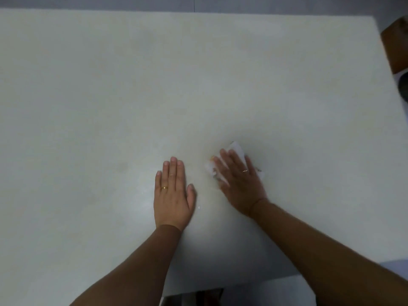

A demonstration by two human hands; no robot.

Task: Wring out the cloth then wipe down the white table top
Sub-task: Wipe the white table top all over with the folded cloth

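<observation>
The white table top (pixel 132 85) fills most of the view. My right hand (pixel 239 180) lies flat on a small white cloth (pixel 237 149) with a touch of yellow at its edge, pressing it against the table right of centre. Most of the cloth is hidden under the palm and fingers. My left hand (pixel 173 193) rests palm down on the bare table just to the left of the cloth, fingers together, holding nothing. A ring shows on each hand.
The table's right edge runs down at the far right, with a brown object (pixel 396 45) and a dark round object (pixel 404 87) beyond it. The near edge of the table sits at the bottom centre, above a dark gap (pixel 209 292).
</observation>
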